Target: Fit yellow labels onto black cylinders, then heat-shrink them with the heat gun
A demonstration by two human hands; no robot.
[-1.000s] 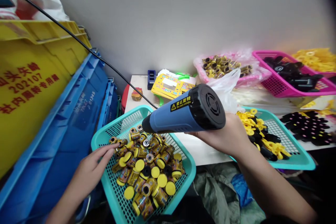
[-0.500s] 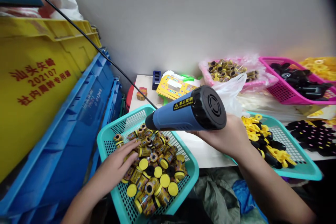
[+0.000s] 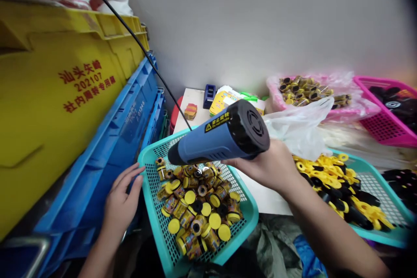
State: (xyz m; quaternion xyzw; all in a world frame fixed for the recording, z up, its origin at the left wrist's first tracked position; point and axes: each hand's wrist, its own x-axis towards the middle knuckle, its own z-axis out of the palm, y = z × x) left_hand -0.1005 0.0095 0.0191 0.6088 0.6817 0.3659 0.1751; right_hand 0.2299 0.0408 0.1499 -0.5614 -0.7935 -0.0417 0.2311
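My right hand (image 3: 272, 165) is wrapped round a blue and black heat gun (image 3: 208, 139), its nozzle tilted down to the left above a teal basket (image 3: 252, 213). The grip is hidden behind the gun's body. In the basket lie many small yellow-capped cylinders (image 3: 202, 208) with printed wraps, some showing dark ends. At the basket's left rim is my left hand (image 3: 122, 197), fingers apart and holding nothing. Its fingertips are at the rim; whether they touch it I cannot tell.
Stacked yellow (image 3: 81, 61) and blue crates (image 3: 107, 147) stand at left. A black cord (image 3: 143, 47) slants down behind the gun. Right are a pink basket (image 3: 384, 130), a lined tray of cylinders (image 3: 302, 91), a plastic bag (image 3: 293, 121) and another teal basket (image 3: 368, 165) with yellow and black parts.
My left hand has moved off the cylinders to the basket's left rim. The heat gun stays in my right hand, its nozzle slightly further left. The view has turned left.
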